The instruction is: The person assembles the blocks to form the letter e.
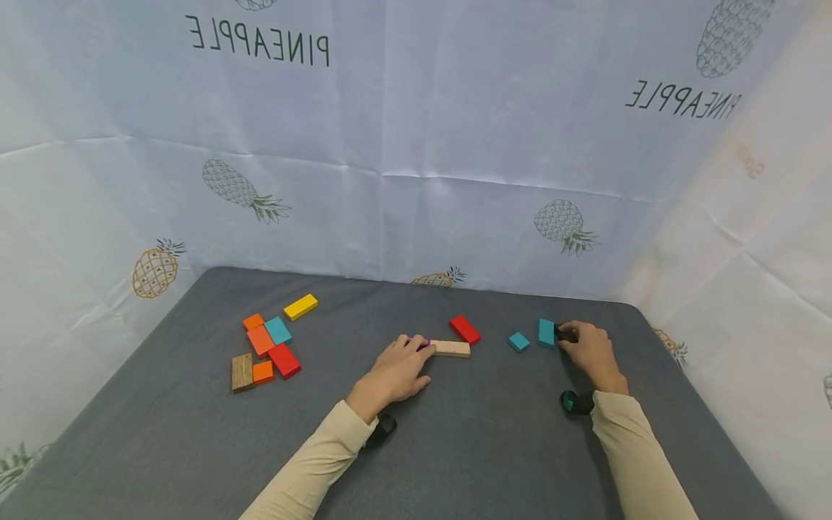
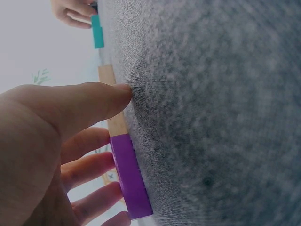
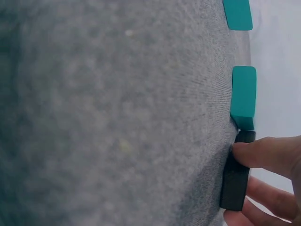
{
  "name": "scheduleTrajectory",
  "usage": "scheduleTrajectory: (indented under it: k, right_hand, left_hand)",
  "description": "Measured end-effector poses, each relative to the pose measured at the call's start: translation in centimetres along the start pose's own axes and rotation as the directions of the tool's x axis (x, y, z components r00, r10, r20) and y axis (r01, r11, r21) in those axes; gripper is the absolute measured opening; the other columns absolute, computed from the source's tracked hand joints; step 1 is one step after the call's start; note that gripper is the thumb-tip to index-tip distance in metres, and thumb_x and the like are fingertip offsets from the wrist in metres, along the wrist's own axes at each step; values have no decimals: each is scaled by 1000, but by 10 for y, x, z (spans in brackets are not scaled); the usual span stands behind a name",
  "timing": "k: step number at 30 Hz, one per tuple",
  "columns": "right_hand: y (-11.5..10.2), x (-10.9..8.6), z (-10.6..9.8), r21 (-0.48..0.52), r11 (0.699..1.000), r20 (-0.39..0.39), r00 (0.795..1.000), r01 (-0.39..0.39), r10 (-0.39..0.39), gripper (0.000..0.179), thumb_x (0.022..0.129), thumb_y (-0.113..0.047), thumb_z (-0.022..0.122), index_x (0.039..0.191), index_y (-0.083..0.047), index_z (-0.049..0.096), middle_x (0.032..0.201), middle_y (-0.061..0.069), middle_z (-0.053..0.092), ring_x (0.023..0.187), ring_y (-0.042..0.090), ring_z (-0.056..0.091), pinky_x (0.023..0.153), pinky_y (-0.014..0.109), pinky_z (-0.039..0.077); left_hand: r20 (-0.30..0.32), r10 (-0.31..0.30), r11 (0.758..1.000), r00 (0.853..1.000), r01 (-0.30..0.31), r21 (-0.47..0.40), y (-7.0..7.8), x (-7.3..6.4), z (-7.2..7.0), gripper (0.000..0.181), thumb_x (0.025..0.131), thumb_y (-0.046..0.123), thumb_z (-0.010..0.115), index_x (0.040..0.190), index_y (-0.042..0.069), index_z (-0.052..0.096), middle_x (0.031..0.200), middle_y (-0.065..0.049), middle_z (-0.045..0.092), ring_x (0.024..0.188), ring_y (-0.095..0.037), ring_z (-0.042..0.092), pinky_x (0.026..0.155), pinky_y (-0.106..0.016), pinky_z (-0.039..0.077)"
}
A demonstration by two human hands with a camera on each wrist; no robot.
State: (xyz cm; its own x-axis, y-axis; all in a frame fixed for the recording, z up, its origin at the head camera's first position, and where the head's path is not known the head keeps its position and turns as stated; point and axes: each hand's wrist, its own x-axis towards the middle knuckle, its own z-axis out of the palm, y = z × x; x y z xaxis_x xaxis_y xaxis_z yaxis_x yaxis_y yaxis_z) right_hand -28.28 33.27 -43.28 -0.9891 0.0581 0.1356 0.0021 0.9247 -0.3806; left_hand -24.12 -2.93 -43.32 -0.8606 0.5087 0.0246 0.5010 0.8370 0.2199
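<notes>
My left hand (image 1: 395, 370) reaches over a purple block (image 2: 131, 176), its fingertips at the block's upper edge. In the head view the thumb stands apart from the block, on the near side. End to end with the purple block lies a plain wooden block (image 1: 451, 349). At the right, my right hand (image 1: 590, 352) pinches a black block (image 3: 235, 183) between thumb and fingers, close over the table. One end of it meets a teal block (image 1: 546, 333). A smaller teal block (image 1: 518, 341) lies just left of that one.
A red block (image 1: 464, 329) lies behind the wooden one. On the left, orange (image 1: 261, 341), teal (image 1: 278, 331), red (image 1: 284, 360) and brown (image 1: 242, 372) blocks are clustered, with a yellow block (image 1: 301, 307) behind. A pineapple-print curtain (image 1: 416, 144) hangs behind the grey table (image 1: 494, 448).
</notes>
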Motion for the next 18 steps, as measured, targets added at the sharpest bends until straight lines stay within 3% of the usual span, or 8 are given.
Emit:
scheduleTrajectory:
  k: [11,18]
  right_hand:
    - [-6,0,-3,20,999,-60,997,48,-47,39,91,-3,62,127,10,59,123,37,58,104,50,59,81,61,49]
    - [-22,6,-6,32,995,-39,995,91,-90,41,92,-5,61,130,9,59,129,36,57,100,47,61,75,55,52]
  left_hand:
    - [5,-2,1000,1000,2,0,0,1,1,55,94,31,69,143,13,53,141,-7,51,127,-28,48,109,-44,42]
    - [8,0,1000,1000,0,-3,0,0,0,55,93,31,69,144,14,53,142,-7,51,127,-28,48,109,-44,42]
